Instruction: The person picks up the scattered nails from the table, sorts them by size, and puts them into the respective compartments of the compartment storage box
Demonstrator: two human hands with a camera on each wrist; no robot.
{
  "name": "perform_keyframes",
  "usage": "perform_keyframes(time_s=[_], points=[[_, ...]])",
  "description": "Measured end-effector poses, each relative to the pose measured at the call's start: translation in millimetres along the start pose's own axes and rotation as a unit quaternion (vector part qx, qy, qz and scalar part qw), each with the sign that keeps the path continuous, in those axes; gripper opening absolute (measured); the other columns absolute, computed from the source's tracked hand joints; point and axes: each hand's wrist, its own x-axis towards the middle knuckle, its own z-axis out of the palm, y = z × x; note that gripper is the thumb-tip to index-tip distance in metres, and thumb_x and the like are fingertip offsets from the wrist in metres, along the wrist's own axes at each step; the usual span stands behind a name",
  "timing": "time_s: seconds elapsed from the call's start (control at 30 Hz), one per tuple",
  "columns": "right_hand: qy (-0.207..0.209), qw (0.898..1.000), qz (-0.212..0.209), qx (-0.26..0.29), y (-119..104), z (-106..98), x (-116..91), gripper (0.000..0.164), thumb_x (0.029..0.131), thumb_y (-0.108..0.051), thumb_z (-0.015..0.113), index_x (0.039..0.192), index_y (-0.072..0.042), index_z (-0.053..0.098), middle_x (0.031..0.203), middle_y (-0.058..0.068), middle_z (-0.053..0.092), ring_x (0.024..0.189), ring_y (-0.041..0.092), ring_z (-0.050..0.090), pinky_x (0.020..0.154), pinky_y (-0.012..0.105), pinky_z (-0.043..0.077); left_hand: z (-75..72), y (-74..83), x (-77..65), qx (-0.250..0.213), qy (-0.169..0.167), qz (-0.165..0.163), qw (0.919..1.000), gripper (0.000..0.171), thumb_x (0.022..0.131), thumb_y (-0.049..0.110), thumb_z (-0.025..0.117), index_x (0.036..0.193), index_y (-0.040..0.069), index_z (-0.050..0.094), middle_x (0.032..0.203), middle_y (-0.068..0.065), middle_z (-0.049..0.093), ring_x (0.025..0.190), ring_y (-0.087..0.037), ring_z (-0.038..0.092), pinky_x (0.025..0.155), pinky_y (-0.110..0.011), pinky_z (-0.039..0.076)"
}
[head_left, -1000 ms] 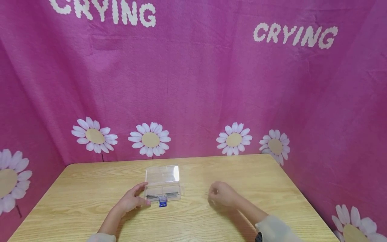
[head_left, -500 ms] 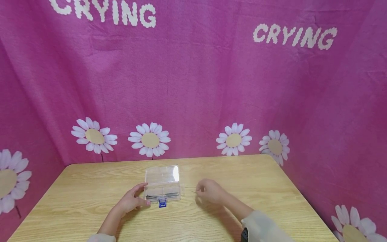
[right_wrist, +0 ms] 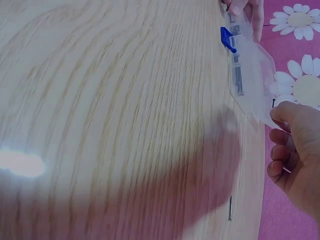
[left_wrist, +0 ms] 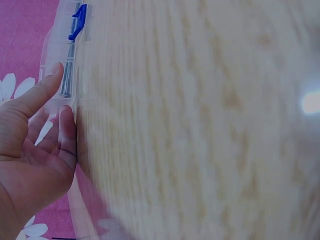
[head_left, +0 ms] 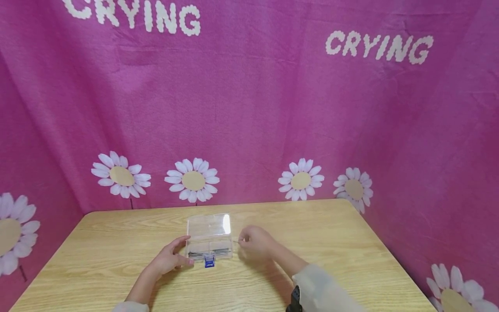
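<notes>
A clear plastic box [head_left: 209, 237] stands on the table with its lid raised at the back and a blue latch [head_left: 209, 261] at the front. Dark nails [head_left: 221, 251] lie in its front compartments. My left hand [head_left: 168, 258] holds the box by its left end, thumb at the front corner and index finger further back. Just off the right end, my right hand [head_left: 258, 243] pinches a thin nail [right_wrist: 273, 103] between thumb and forefinger, its tip pointing toward the box in the head view.
Another nail [right_wrist: 230, 208] lies on the wooden table [head_left: 312, 225], seen in the right wrist view. A pink cloth with printed daisies [head_left: 300, 180] hangs behind the table and along its sides.
My right hand has moved left with the nail, from well out on the table to the box's right end. The left hand and the box have stayed put.
</notes>
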Motion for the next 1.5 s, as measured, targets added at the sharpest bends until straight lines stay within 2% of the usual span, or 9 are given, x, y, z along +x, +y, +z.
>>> perform_keyframes(time_s=[0.37,0.57,0.73,0.93,1.37,1.5], points=[[-0.008,0.999,0.032,0.032,-11.2,15.5,14.0,0.011,0.087,-0.014,0.059,0.081,-0.009,0.066,0.072,-0.004,0.054,0.063,0.008,0.047,0.056,0.022,0.042,-1.5,-0.9,-0.5,0.000,-0.008,0.005,1.0000,0.080,0.072,0.002,0.075,0.141,0.003,0.035,0.145,-0.035,0.024,0.082,-0.018,0.054,0.062,-0.030,0.047],[-0.003,1.000,0.017,-0.002,-17.1,22.1,24.8,0.011,0.087,-0.015,0.060,0.082,-0.009,0.068,0.072,-0.005,0.054,0.064,0.005,0.046,0.060,0.020,0.042,-0.9,-0.8,-0.2,-0.001,0.004,-0.003,1.0000,0.081,0.069,0.001,0.076,0.141,0.005,0.037,0.145,-0.033,0.029,0.081,-0.019,0.053,0.062,-0.031,0.047],[-0.002,1.000,0.005,-0.028,-21.7,27.3,32.2,0.012,0.085,-0.013,0.060,0.078,-0.008,0.068,0.067,-0.006,0.053,0.059,0.004,0.044,0.056,0.019,0.040,-0.6,0.3,0.2,0.004,0.011,-0.008,0.9999,0.081,0.069,0.001,0.076,0.141,0.006,0.038,0.144,-0.031,0.031,0.079,-0.019,0.052,0.061,-0.030,0.046],[0.005,0.999,0.005,-0.048,-25.1,31.7,36.1,0.011,0.084,-0.013,0.061,0.078,-0.007,0.068,0.064,-0.007,0.051,0.058,0.005,0.043,0.056,0.019,0.039,-0.5,1.6,-0.2,0.006,0.009,-0.008,0.9999,0.081,0.070,0.002,0.076,0.141,0.005,0.037,0.144,-0.032,0.030,0.070,-0.018,0.048,0.060,-0.029,0.045],[0.005,0.998,0.052,-0.039,-29.3,35.1,38.5,0.012,0.087,-0.016,0.061,0.084,-0.007,0.068,0.070,-0.004,0.055,0.061,0.007,0.046,0.057,0.021,0.041,-0.9,-0.7,1.9,0.002,0.014,-0.007,0.9999,0.082,0.068,0.001,0.077,0.141,0.005,0.038,0.144,-0.031,0.031,0.066,-0.016,0.046,0.058,-0.027,0.044],[0.010,0.998,0.053,-0.041,-28.6,36.7,39.1,0.012,0.086,-0.016,0.061,0.084,-0.007,0.068,0.070,-0.004,0.055,0.062,0.008,0.046,0.057,0.021,0.040,-0.7,-2.3,2.2,0.006,0.013,-0.004,0.9999,0.082,0.069,0.001,0.077,0.140,0.005,0.038,0.144,-0.031,0.032,0.068,-0.016,0.047,0.058,-0.027,0.044]])
